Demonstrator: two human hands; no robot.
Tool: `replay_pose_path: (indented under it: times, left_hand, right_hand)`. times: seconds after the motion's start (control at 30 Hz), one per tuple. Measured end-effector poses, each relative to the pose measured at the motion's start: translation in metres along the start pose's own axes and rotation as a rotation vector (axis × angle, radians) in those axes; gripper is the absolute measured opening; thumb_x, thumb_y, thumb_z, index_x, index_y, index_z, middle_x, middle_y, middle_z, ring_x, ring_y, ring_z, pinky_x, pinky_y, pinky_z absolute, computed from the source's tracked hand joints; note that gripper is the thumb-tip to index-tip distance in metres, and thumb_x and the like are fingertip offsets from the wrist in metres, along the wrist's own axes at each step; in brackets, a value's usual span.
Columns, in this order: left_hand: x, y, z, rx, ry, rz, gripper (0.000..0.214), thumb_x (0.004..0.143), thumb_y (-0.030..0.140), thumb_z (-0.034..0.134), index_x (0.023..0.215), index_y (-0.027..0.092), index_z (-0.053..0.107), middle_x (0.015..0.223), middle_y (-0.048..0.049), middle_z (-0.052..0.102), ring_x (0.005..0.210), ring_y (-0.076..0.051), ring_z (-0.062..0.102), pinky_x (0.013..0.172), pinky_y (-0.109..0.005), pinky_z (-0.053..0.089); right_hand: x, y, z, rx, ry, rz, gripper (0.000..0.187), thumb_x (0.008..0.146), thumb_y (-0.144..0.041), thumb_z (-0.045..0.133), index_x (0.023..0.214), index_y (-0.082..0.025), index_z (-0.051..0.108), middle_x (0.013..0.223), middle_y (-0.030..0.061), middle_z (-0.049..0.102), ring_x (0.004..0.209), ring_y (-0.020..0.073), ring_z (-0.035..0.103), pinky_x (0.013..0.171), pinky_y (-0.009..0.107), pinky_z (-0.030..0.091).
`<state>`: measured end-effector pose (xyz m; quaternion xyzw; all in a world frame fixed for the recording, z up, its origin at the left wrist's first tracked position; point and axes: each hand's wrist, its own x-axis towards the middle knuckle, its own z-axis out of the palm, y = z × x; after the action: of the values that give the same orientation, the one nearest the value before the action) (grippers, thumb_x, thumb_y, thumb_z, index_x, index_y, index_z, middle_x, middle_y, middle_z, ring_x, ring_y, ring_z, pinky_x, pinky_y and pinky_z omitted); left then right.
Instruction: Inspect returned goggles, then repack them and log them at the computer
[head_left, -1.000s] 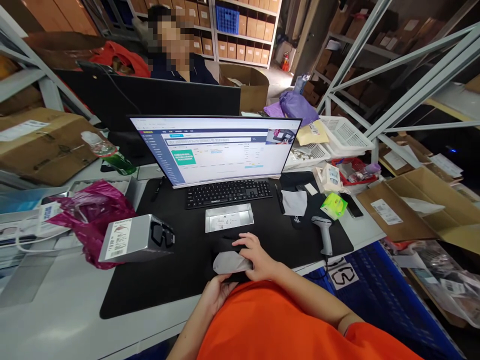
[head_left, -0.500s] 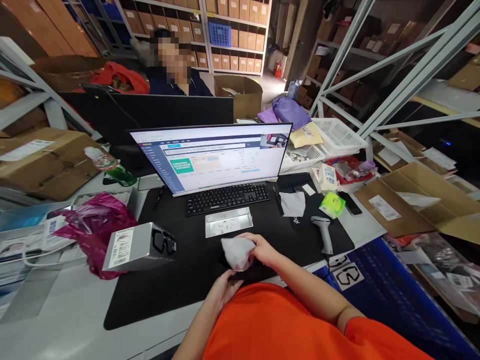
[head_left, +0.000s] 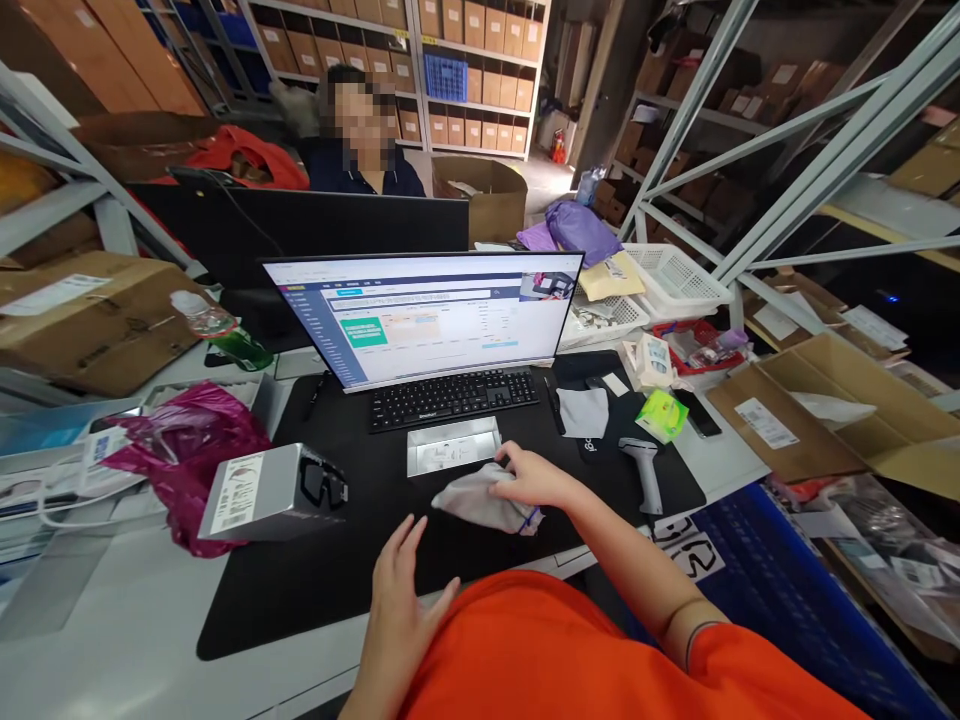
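A light grey cloth pouch (head_left: 476, 497) with a blue cord at its near right end lies across the front of the black desk mat (head_left: 289, 600). My right hand (head_left: 536, 478) grips it from above, thumb and fingers bent over the fabric. What is inside the pouch, if anything, is hidden. My left hand (head_left: 405, 590) is off the pouch, its fingers spread over the mat's front edge. Just behind the pouch sits an open silver box tray (head_left: 454, 447) with a printed sheet in it. To the left is a silver box (head_left: 259, 495) with dark sports glasses pictured on its end.
A monitor (head_left: 435, 320) and keyboard (head_left: 454, 398) stand behind. On the right are a grey cloth (head_left: 583, 412), a barcode scanner (head_left: 641, 472), a green packet (head_left: 662, 415) and an open carton (head_left: 795, 420). A magenta bag (head_left: 184, 450) lies left. A person (head_left: 364, 150) sits opposite.
My left hand has let go of the pouch, moved left and spread its fingers. The pouch has gone from bunched up to stretched sideways under my right hand.
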<state>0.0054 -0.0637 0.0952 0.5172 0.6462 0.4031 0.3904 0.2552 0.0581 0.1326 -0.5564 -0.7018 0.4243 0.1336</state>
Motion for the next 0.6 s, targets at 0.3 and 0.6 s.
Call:
replay_pose_path:
  times: [0.3,0.6]
  left_hand:
    - [0.023,0.035,0.004,0.106,-0.170,-0.010,0.078,0.066,0.038,0.083,0.139,0.028,0.057,0.133,-0.0092,0.067,0.120,-0.035,0.062,0.105,-0.045,0.048]
    - [0.013,0.014,0.008,-0.002,0.257,0.029,0.046,0.079,0.050,0.065,0.116,0.024,0.059,0.108,-0.0066,0.064,0.093,-0.026,0.063,0.083,-0.037,0.054]
  right_hand:
    - [-0.009,-0.039,0.013,0.076,-0.162,-0.638,0.062,0.067,-0.031,0.089,0.123,-0.021,0.064,0.123,0.0077,0.068,0.109,0.0235,0.066,0.096,0.033,0.051]
    - [-0.032,-0.033,0.054,0.418,0.298,-0.582,0.054,0.091,-0.028,0.069,0.141,-0.027,0.051,0.134,0.0112,0.056,0.113,0.0192,0.063,0.082,0.029,0.063]
